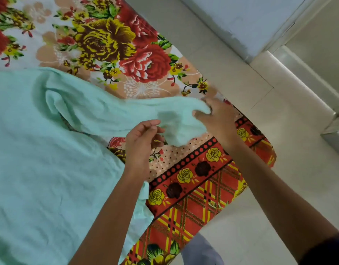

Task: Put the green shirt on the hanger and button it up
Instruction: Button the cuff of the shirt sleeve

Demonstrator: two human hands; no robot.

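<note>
Head view. The right hand [217,116], right of centre, reaches in from the lower right on a bare, extended forearm; its fingers are curled and pinched on the end of a sleeve [138,113], the thumb on the near side of the cloth. The left hand [141,143], at centre, comes up from the lower middle of the frame with the wrist bent back; its fingers are loosely curled with the thumb toward the forefinger, close to the sleeve's lower edge, and whether they grip any cloth cannot be told. The shirt [42,165], a pale mint green, lies spread across the left half of the frame on a bed [193,190], its body flat with soft creases. The sleeve runs from the upper left toward the centre right, raised and gathered into folds where the right hand holds it; motion blur softens its end. A narrow strip of the shirt's edge shows beside the left forearm. The bed's cover carries red and yellow roses with a plaid border. Pale tiled floor [279,188] fills the right side.
</note>
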